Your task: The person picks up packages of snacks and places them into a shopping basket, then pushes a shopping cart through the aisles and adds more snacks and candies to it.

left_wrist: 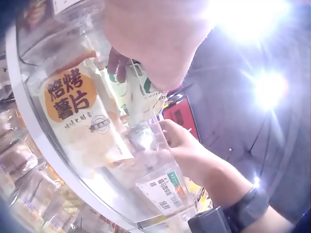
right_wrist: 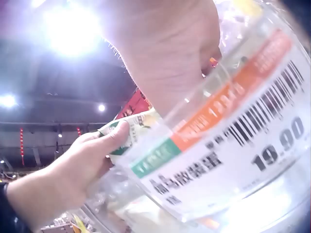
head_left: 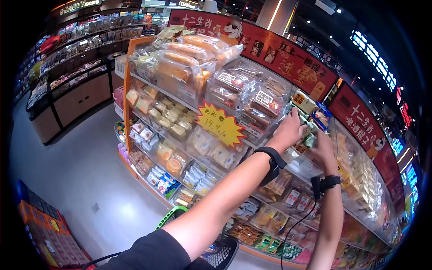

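Note:
My left hand [head_left: 291, 131] is over a clear bin on the upper shelf, gripping a green-and-white snack packet [left_wrist: 138, 92]. In the right wrist view its thumb lies across the face of that packet. Close beside it, my right hand [head_left: 323, 146] reaches down into the bin; its fingers are hidden behind the bin's wall and a price tag [right_wrist: 223, 131] reading 19.90, so I cannot tell what they hold. A white packet of potato chips [left_wrist: 82, 116] with an orange circle lies behind the clear front, near the left hand.
Bagged breads [head_left: 184, 54] and brown packaged cakes [head_left: 261, 105] fill bins to the left. A yellow starburst price sign [head_left: 220, 125] sticks out from the shelf front. Below stands a black basket [head_left: 222, 252] with a green handle. A thin black cable [head_left: 288, 234] hangs from the right wrist.

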Demonstrator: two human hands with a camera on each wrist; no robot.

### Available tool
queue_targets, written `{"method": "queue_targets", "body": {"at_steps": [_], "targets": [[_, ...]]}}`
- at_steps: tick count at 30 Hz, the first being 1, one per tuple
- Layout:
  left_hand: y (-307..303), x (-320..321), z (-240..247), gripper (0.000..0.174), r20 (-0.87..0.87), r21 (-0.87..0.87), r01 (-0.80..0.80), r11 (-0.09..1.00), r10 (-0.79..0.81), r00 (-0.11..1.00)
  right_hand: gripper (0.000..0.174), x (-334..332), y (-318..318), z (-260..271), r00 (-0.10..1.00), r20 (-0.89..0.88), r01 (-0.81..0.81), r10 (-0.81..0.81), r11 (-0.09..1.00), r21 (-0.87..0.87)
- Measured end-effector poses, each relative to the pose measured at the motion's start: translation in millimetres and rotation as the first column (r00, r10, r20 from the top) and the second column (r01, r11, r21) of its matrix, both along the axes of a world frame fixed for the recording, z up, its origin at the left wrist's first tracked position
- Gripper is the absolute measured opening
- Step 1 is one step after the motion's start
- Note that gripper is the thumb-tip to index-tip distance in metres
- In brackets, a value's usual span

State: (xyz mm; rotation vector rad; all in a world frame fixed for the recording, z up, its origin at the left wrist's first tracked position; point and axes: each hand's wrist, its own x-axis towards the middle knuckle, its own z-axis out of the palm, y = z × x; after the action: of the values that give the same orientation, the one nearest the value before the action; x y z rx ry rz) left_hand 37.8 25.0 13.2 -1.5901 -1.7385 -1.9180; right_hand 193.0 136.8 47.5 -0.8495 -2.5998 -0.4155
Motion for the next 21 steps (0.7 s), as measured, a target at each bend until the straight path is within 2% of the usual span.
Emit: {"method": "queue_targets", "body": {"at_steps": [3, 4, 5, 7, 8, 11, 12, 15, 16, 19, 21], "targets": [[-4, 2, 6, 0.054, 0.050, -0.124, -0.019, 0.992, 0.025, 0.998, 0.046, 7, -4, 22, 0.973, -0.228, -0.076, 0.048, 0.990, -0.119], [-2, 3, 4, 0.054, 0.059, -0.126, -0.031, 0.992, 0.039, 0.997, 0.041, 11, -11, 40, 0.930, -0.354, -0.189, 0.103, 0.958, -0.217], [-1, 3, 4, 0.054, 0.059, -0.134, -0.041, 0.990, 0.049, 0.997, 0.035, 14, -21, 50, 0.905, -0.422, -0.252, 0.054, 0.868, -0.428], [-3, 3, 8, 0.053, 0.065, -0.146, -0.023, 0.989, 0.033, 0.997, 0.033, 15, -21, 58, 0.840, -0.515, -0.480, 0.168, 0.671, -0.565], [-6, 3, 10, 0.051, 0.074, -0.153, 0.002, 0.988, 0.009, 0.997, 0.034, 15, -24, 58, 0.851, -0.487, -0.473, 0.195, 0.686, -0.553], [-6, 2, 7, 0.050, 0.074, -0.110, 0.030, 0.993, -0.022, 0.997, 0.035, 11, -37, 58, 0.849, -0.487, -0.497, 0.202, 0.618, -0.609], [-6, 2, 7, 0.050, 0.089, -0.093, 0.044, 0.995, -0.036, 0.995, 0.035, 12, -37, 61, 0.879, -0.440, -0.448, 0.184, 0.636, -0.628], [-5, 0, 10, 0.050, 0.120, -0.060, 0.087, 0.994, -0.079, 0.990, 0.038, 10, -26, 51, 0.834, -0.523, -0.490, 0.176, 0.671, -0.556], [-4, -1, 8, 0.049, 0.130, -0.058, 0.102, 0.993, -0.094, 0.987, 0.041, 8, -28, 51, 0.816, -0.535, -0.538, 0.216, 0.623, -0.568], [-1, -5, 8, 0.052, 0.182, -0.023, 0.126, 0.992, -0.120, 0.976, 0.040, 5, -41, 50, 0.778, -0.587, -0.585, 0.223, 0.598, -0.548], [-1, -6, 8, 0.053, 0.221, -0.008, 0.162, 0.987, -0.156, 0.963, 0.044, 6, -46, 52, 0.815, -0.549, -0.551, 0.186, 0.543, -0.633]]}}
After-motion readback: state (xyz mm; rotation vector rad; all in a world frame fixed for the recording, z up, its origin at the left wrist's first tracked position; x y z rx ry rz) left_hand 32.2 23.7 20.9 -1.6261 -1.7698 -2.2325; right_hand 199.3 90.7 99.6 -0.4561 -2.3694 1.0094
